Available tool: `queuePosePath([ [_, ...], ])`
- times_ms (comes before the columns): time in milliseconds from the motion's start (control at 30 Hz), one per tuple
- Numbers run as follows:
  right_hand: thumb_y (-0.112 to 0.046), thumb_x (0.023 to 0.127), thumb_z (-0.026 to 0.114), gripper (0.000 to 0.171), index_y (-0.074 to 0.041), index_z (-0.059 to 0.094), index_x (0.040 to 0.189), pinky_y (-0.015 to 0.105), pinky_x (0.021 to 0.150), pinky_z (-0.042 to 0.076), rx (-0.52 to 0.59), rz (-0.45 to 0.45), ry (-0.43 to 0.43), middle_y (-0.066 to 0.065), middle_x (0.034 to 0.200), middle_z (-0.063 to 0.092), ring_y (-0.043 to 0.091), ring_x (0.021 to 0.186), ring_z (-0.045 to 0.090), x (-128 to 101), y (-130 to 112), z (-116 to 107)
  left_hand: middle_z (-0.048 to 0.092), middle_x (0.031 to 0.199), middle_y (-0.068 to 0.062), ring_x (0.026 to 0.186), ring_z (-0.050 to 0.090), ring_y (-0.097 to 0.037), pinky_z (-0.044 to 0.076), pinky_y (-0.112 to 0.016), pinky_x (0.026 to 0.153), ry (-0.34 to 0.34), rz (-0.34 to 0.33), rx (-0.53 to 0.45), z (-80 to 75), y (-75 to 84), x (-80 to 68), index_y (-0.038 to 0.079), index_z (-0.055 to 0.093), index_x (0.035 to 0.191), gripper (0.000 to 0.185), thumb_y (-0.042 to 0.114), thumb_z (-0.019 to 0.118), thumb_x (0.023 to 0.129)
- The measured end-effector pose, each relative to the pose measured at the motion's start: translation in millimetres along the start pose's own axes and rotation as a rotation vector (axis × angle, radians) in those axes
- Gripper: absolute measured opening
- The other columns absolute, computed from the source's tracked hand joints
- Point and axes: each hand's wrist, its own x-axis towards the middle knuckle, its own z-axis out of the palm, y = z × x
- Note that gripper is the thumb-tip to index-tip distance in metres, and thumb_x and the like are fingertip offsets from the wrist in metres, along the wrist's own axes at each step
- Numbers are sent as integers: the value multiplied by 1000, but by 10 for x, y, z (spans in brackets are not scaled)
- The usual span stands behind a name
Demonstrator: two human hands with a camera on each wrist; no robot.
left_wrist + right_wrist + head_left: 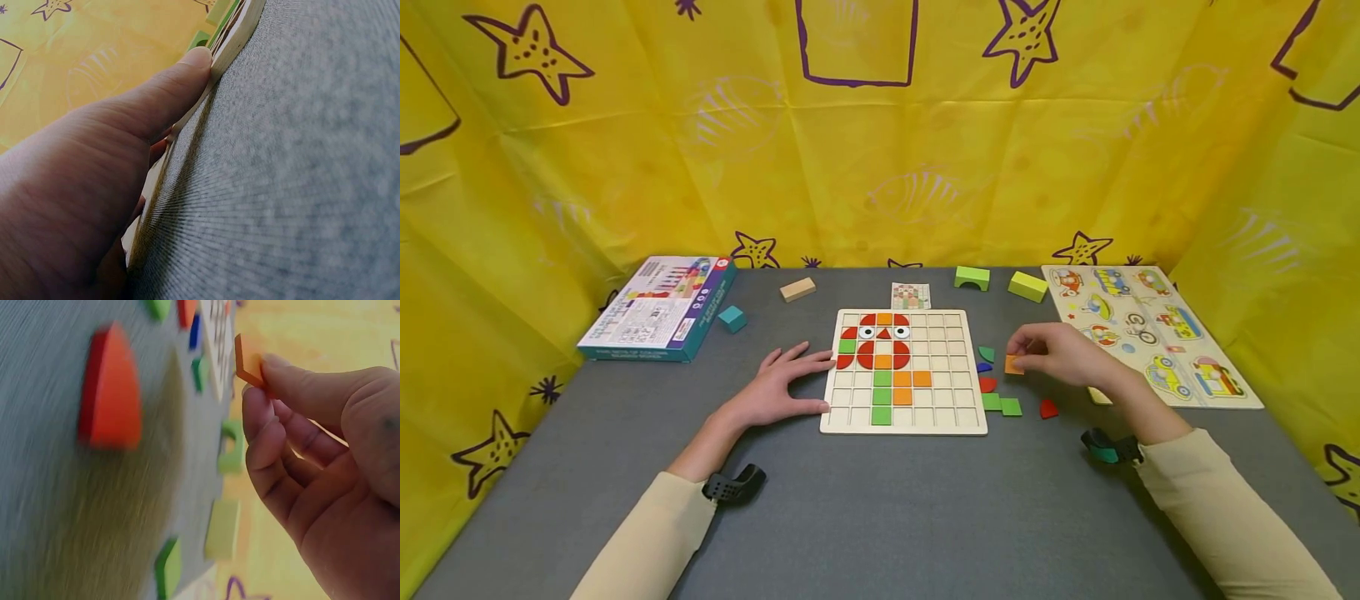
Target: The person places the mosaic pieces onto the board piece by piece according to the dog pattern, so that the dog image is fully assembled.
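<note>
A wooden grid board (947, 350) lies mid-table with red, orange and green tiles set in it as a figure. My left hand (782, 385) lies flat on the grey table, fingers straight, thumb (181, 81) against the board's left edge (234, 37). My right hand (1056, 354) is right of the board and pinches a small orange square tile (1014, 364) (247, 359) between thumb and fingers, just above the table. Loose green tiles (1002, 405), red pieces (1048, 408) (111, 390) and a blue piece (983, 367) lie below and beside that hand.
A vehicle peg puzzle (1150, 329) lies at the right. A boxed game (658, 307) sits at the left with a teal cube (731, 317) beside it. A tan block (797, 288), pattern card (911, 295) and green blocks (972, 277) lie at the back. Yellow cloth walls surround the table.
</note>
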Motion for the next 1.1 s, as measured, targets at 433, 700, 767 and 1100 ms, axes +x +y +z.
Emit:
queuePosePath([
  [433,-6,92,74,10,-9,70,101,34,74,51,92,-102,-74,-3,92,65,17,81,59,355,-492,462,43,157,-3,150,17,-42,-1,-66,114,-1,-3,0,1,17,-1,15,55,148,72,42,80,86],
  [700,-4,90,75,9,-7,71,98,32,76,50,57,-165,-125,-5,88,64,14,80,57,504,-684,723,43,157,-3,150,17,-41,-1,-65,114,2,5,-5,-2,18,4,14,55,148,71,40,80,87],
  [767,-4,90,75,8,-7,71,96,31,74,50,36,-177,-123,-5,86,64,13,78,56,520,-705,766,43,157,-3,150,17,-41,-1,-66,114,4,7,-2,0,15,6,14,54,148,71,40,80,87],
  [1100,-8,90,76,4,-8,72,92,31,74,49,-42,-191,-98,-5,84,62,13,76,54,509,-737,872,43,157,-4,150,17,-42,-1,-66,114,1,5,-4,2,10,2,14,54,148,71,41,80,87],
])
